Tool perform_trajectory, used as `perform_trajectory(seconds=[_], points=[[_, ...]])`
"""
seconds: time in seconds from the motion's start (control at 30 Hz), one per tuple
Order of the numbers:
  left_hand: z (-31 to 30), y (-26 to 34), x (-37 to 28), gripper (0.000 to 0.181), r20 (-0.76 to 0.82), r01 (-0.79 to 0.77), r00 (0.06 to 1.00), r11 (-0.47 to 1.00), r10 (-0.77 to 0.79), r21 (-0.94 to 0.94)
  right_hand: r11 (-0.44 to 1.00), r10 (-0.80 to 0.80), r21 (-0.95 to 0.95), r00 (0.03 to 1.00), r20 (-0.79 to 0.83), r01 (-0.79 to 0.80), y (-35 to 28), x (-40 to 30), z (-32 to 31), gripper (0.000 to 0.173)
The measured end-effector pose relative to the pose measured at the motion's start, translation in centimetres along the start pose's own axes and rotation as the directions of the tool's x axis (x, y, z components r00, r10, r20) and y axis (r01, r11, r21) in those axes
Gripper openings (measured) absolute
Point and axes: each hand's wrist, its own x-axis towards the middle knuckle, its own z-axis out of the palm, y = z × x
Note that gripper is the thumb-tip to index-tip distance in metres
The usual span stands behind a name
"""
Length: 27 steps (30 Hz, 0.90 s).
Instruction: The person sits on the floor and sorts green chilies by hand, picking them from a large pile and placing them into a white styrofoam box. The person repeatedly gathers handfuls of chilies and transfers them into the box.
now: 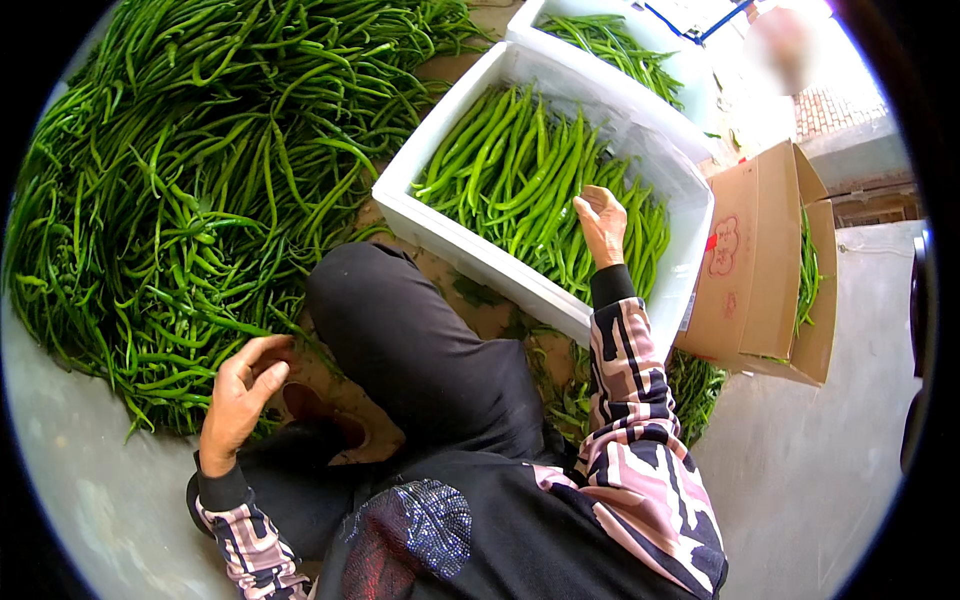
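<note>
A large heap of long green chili peppers covers the floor at the left. At its lower edge is my left hand, thumb and fingers curved and apart, with no pepper visible between them. A white foam box stands in front of my knee, holding green peppers laid mostly side by side. Over the right part of these peppers is my right hand, its fingers curled. Its palm side is hidden, so I cannot tell whether it grips a pepper.
Behind the box stands another white foam box with peppers. An open cardboard box with peppers is at the right. More thin green peppers lie on the floor beneath it. A blurred shape is at the top right.
</note>
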Motion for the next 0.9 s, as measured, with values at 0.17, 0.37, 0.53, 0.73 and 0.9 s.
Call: perform_trajectory(seconds=[0.17,0.37,0.53,0.73,0.9], points=[[-0.2,0.4,-1.6,0.039,0.049,-0.084,0.996,0.990,0.079,0.114,0.801,-0.409,-0.494,0.912,-0.037,0.339,-4.9,1.4,3.2,0.046],[-1.8,-3.2,0.0,0.037,0.004,-0.258,0.960,0.878,0.281,0.403,0.663,-0.286,-0.656,0.932,0.224,0.361,0.2,1.3,4.9,0.047],[-1.4,-1.6,-0.8,0.037,-0.016,-0.333,0.933,0.877,0.361,0.345,0.597,-0.133,-0.760,0.966,0.220,0.256,0.7,2.0,6.2,0.047],[-1.4,-0.1,-1.5,0.039,-0.013,-0.489,0.828,0.735,0.560,0.470,0.595,0.062,-0.735,0.893,0.445,0.325,-0.4,7.8,3.7,0.056],[-3.8,2.0,-2.8,0.041,-0.141,-0.491,0.786,0.747,0.601,0.447,0.513,-0.427,-0.585,0.778,0.462,0.628,-16.4,10.5,8.1,0.038]])
